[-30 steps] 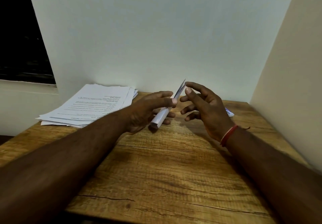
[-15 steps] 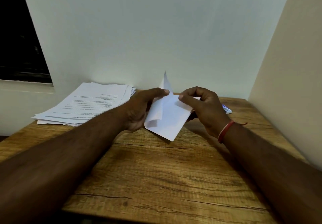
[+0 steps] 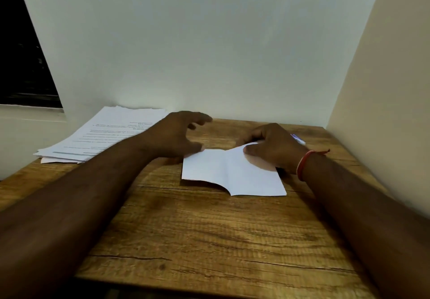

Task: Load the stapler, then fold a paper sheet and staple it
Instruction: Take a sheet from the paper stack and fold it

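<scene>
From the head view, both bare forearms reach forward over the brown wood-grain worktop point(image 3: 209, 240), coming in from the near corners towards its middle. The creased white paper sheet point(image 3: 223, 173) lies on the worktop between the hands, partly unfolded. A fold line runs front to back down its middle, and the near edge bows up at the crease.

The left hand point(image 3: 176, 135) is palm down with its fingers spread and loosely hooked, gripping nothing. Its thumb tip touches the sheet's far left corner.

The right hand point(image 3: 272, 147) pinches the sheet's far right part. Its thumb lies on top and its curled fingers go over the far edge, where the paper lifts slightly. A red thread band point(image 3: 302, 166) circles that wrist.

A stack of printed white pages point(image 3: 104, 135) sits at the far left of the worktop, against the wall. A small blue-and-white object point(image 3: 299, 140) shows just behind the right hand, too hidden to identify.
</scene>
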A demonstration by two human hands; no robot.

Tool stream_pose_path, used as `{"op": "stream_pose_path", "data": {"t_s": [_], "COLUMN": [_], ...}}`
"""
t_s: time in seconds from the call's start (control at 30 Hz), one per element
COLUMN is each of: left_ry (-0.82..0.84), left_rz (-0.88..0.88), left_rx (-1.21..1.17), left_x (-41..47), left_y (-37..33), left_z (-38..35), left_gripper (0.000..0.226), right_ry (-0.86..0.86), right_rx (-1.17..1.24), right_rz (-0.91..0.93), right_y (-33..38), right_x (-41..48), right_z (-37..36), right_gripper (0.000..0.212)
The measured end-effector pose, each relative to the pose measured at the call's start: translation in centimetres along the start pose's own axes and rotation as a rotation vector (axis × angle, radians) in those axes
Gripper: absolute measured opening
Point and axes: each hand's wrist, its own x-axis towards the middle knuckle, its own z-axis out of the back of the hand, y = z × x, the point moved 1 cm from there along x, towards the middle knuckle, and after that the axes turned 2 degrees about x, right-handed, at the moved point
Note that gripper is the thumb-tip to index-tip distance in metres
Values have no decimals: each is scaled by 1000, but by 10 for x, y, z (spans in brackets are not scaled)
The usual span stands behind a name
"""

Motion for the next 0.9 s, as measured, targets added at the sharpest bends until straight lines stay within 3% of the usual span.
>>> {"op": "stream_pose_path", "data": {"t_s": [0.13, 0.2, 0.33, 0.47, 0.57, 0.77, 0.9], "left_ry": [35, 89, 89, 14, 45, 224, 437], "left_rz": [-292, -299, -210, -116, -74, -94, -46], "left_rx": [65, 134, 245, 313, 325, 373, 348], "left_x": [-7, -9, -8, -8, -8, -12, -23], "left_y": [-22, -40, -51, -54, -57, -63, -64], "left_z": [-13, -22, -34, -48, -51, -44, -57], "left_gripper": [23, 10, 16, 24, 32, 76, 109], "right_ry": [-26, -35, -32, -102, -39, 44, 140], "right_rx": [-159, -180, -241, -499, -511, -468, -453], "right_rz": [102, 105, 133, 275, 334, 298, 237], "right_y": [2, 5, 6, 10, 11, 9, 7], "right_x": [-2, -2, -3, -5, -5, -3, -6], "right_z": [-6, -8, -9, -15, -21, -17, -22], "right_gripper": [19, 16, 16, 13, 13, 24, 39]}}
